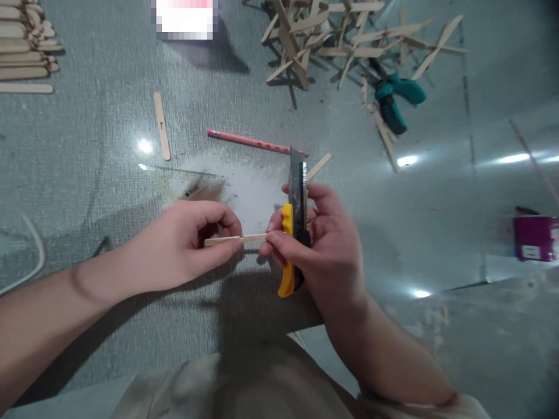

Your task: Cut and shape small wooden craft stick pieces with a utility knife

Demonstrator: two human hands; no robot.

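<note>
A thin wooden stick spans the gap between my hands, close to the table's near edge. My left hand pinches its left part between thumb and fingers. Thumb and fingertips of my right hand grip its right end. That same hand also holds a yellow and black utility knife, upright across the palm with the blade pointing away from me. Beyond the knife lies a pink pencil. A notched stick rests on the table at the upper left.
Stacked sticks lie at the far left. Joined sticks are heaped at the back, beside teal-handled pliers. A clear ruler and an eraser sit beyond my left hand. A purple packet is at the right.
</note>
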